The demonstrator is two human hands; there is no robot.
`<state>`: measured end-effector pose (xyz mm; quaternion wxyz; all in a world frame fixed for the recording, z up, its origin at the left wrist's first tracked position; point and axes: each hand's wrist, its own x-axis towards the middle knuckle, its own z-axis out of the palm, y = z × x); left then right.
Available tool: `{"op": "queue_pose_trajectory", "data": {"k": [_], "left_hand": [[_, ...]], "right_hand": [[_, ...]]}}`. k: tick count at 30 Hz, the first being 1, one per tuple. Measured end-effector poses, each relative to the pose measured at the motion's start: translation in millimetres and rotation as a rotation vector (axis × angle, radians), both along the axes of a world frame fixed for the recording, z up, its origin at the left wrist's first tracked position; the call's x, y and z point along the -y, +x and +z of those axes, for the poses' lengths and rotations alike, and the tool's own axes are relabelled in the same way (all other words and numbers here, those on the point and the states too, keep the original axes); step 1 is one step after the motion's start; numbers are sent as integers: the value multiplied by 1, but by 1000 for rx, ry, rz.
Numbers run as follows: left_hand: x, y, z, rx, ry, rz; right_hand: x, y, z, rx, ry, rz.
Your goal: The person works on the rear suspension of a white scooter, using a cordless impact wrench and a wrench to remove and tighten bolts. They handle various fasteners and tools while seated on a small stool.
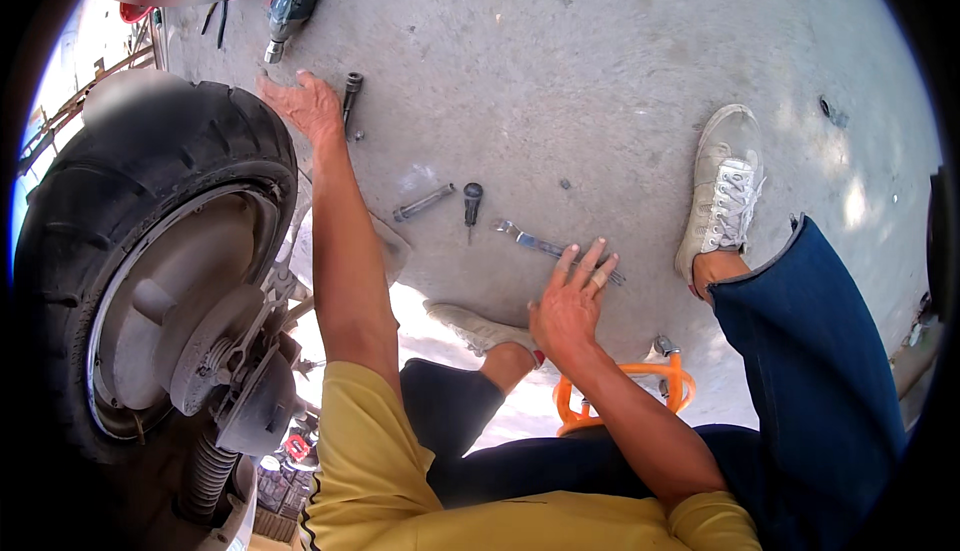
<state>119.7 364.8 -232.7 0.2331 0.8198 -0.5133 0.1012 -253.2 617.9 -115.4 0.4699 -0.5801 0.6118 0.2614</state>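
My left hand (305,109) reaches out past the tyre, its fingers apart and nothing visible in them. Just beyond its fingertips lies a grey cordless impact wrench (292,6), its nose toward the hand. Close on the hand's right is a dark socket tool (351,96). Over the ground, my right hand (572,306) has its fingers spread, with a ring on one. Its fingertips are at the handle end of a steel spanner (538,243); whether they touch it I cannot tell. A short black-handled screwdriver (473,201) and a metal tube socket (424,202) lie between the hands.
A wheel with a thick black tyre (190,116) fills the left side, beside a coil spring (208,476). An orange frame (680,383) stands below my right forearm. My shoe (722,186) rests on the concrete floor (560,81) at the right. Dark debris (832,111) lies farther right.
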Motion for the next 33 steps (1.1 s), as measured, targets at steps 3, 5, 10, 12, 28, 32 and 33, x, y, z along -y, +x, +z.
{"op": "queue_pose_trajectory", "data": {"k": [3,5,10,12,28,32,33], "left_hand": [[24,13,-4,45,107,-117],[40,20,-8,125,176,-138],[54,34,-3,524,352,-224],[61,18,13,668,344,-310],[-41,-153,80,-112,433,-105],[-97,-182,110,-217,481,-161],[-108,-188,118,-245,497,-184]], "right_hand": [[-1,-1,-1,54,9,-93],[1,-1,0,61,13,-86],[0,2,0,32,10,-47],[1,6,0,-9,-1,-5],[-6,5,-1,-16,-51,31],[-6,1,0,-11,-28,-3],[-4,-1,1,-18,-11,-8]]}}
